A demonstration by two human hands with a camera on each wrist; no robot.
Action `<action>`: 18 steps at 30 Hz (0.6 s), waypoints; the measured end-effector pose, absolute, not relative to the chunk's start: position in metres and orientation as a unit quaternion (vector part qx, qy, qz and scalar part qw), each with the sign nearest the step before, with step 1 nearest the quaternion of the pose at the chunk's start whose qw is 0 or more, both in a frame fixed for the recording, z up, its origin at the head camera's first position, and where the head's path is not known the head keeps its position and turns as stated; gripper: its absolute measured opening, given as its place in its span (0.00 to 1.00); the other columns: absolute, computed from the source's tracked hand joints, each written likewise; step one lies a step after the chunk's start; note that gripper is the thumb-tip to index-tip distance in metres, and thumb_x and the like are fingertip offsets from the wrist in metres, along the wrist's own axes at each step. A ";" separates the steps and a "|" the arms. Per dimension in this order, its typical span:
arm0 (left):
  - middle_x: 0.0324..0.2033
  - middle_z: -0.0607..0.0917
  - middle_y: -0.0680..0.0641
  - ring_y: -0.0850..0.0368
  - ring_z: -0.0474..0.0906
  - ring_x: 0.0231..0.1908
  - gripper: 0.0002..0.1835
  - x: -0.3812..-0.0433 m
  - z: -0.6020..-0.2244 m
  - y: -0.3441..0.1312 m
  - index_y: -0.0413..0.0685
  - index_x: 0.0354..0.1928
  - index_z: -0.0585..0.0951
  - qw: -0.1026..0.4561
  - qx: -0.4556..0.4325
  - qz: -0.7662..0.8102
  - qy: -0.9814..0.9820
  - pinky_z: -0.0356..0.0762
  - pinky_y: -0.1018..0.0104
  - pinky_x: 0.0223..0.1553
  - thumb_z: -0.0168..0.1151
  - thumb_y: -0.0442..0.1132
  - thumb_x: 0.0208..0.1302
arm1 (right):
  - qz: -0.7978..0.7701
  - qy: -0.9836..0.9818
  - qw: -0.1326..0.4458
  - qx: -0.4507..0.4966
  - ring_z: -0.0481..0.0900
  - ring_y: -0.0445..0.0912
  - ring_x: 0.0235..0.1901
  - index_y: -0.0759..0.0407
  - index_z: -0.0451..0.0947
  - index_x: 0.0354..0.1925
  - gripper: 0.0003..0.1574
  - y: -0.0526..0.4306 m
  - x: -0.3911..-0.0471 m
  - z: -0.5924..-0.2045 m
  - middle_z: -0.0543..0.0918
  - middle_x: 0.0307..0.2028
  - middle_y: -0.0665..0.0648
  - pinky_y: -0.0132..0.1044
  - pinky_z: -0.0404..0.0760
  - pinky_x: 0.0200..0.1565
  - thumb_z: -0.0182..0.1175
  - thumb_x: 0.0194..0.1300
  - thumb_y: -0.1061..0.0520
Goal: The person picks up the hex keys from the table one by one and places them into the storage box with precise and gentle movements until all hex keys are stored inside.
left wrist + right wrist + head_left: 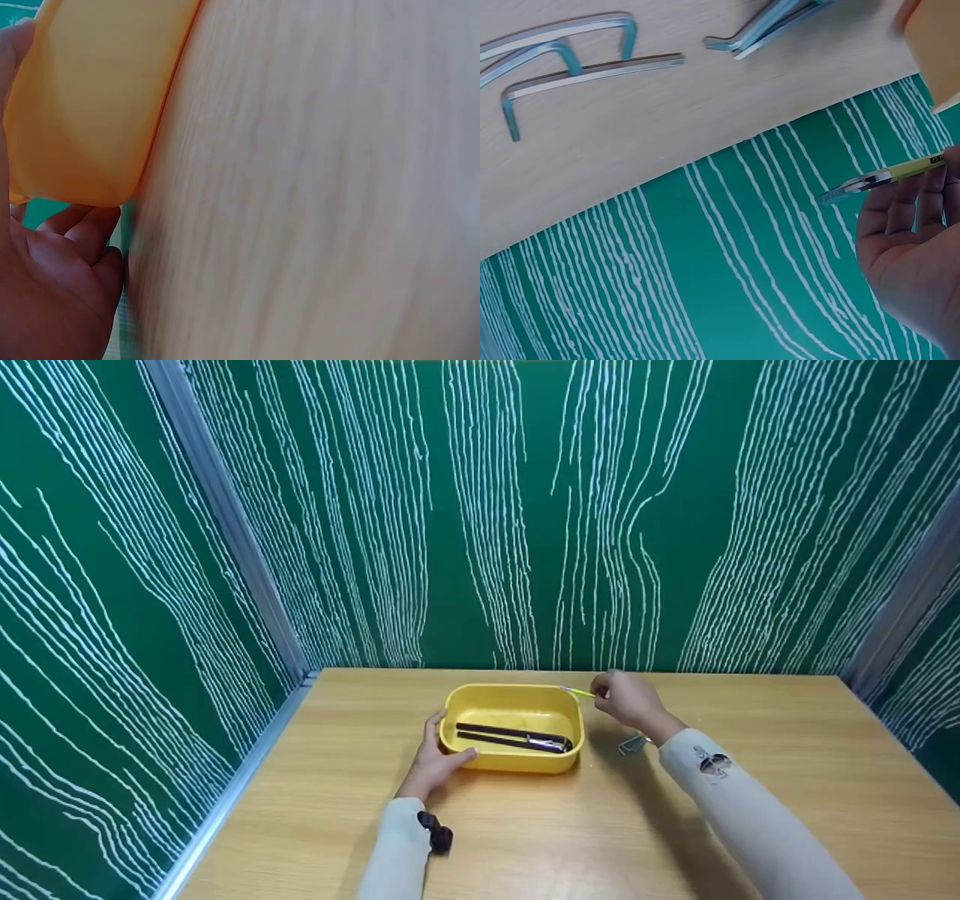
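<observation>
Pale sleeves (757, 817) cross the lower frame; the left hand (435, 761) grips a yellow tub (510, 763) at centre, the right hand (628, 699) pinching a slim yellow tool (907, 170), label (937, 159) illegible, at the tub's upper-right corner.

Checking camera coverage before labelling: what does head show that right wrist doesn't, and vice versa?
Head only: two dark rods inside the bin, both sleeves, and the left hand holding the bin's side.

Right wrist only: L-shaped keys clearly laid out in two groups; head shows just one small metal bunch by the right arm.

Both: right hand pinching a yellow tool, yellow bin (partial in wrist), tabletop, green wall.
</observation>
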State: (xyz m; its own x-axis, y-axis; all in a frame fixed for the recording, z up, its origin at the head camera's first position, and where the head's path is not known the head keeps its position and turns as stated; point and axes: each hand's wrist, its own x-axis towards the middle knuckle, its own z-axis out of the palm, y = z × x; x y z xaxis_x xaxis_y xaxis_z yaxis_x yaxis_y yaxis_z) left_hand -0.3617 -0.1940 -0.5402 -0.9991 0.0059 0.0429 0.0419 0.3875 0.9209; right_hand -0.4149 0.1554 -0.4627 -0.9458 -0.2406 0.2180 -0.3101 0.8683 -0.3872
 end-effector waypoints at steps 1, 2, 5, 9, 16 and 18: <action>0.59 0.65 0.46 0.53 0.62 0.58 0.54 -0.361 -0.540 -0.193 0.73 0.62 0.49 0.015 -0.013 -0.553 -0.833 0.53 0.54 0.60 0.70 0.61 0.29 | 0.210 -0.963 0.085 0.148 0.70 0.46 0.29 0.55 0.79 0.34 0.09 0.154 -0.415 -0.462 0.76 0.31 0.51 0.34 0.70 0.27 0.57 0.51 0.58; 0.59 0.65 0.45 0.53 0.62 0.58 0.54 -0.361 -0.539 -0.193 0.73 0.62 0.49 0.014 -0.012 -0.554 -0.833 0.53 0.53 0.60 0.70 0.61 0.30 | 0.205 -0.963 0.090 0.152 0.70 0.45 0.29 0.54 0.79 0.34 0.09 0.153 -0.415 -0.462 0.76 0.30 0.51 0.34 0.70 0.28 0.57 0.51 0.58; 0.60 0.64 0.46 0.52 0.60 0.59 0.55 -0.360 -0.538 -0.191 0.73 0.62 0.49 0.012 -0.006 -0.552 -0.834 0.52 0.52 0.61 0.70 0.62 0.29 | 0.201 -0.962 0.092 0.158 0.71 0.45 0.29 0.53 0.79 0.33 0.08 0.147 -0.415 -0.460 0.76 0.30 0.51 0.35 0.71 0.29 0.57 0.51 0.58; 0.61 0.63 0.47 0.52 0.59 0.60 0.54 -0.360 -0.538 -0.191 0.75 0.62 0.49 0.011 -0.001 -0.551 -0.834 0.51 0.52 0.61 0.70 0.61 0.30 | 0.208 -0.962 0.081 0.159 0.71 0.45 0.29 0.53 0.79 0.33 0.07 0.140 -0.414 -0.458 0.76 0.30 0.50 0.35 0.73 0.31 0.58 0.52 0.57; 0.61 0.63 0.47 0.53 0.59 0.60 0.53 -0.360 -0.538 -0.192 0.74 0.61 0.49 0.010 0.000 -0.553 -0.833 0.51 0.52 0.61 0.70 0.60 0.31 | 0.199 -0.958 0.094 0.184 0.71 0.44 0.30 0.54 0.79 0.33 0.08 0.131 -0.413 -0.456 0.76 0.30 0.50 0.37 0.74 0.33 0.59 0.50 0.58; 0.60 0.64 0.46 0.53 0.60 0.59 0.54 -0.360 -0.538 -0.192 0.73 0.62 0.49 0.012 -0.002 -0.554 -0.832 0.52 0.53 0.61 0.71 0.60 0.31 | 0.199 -0.956 0.100 0.192 0.72 0.44 0.30 0.55 0.80 0.33 0.09 0.128 -0.413 -0.455 0.76 0.30 0.50 0.37 0.74 0.33 0.58 0.50 0.59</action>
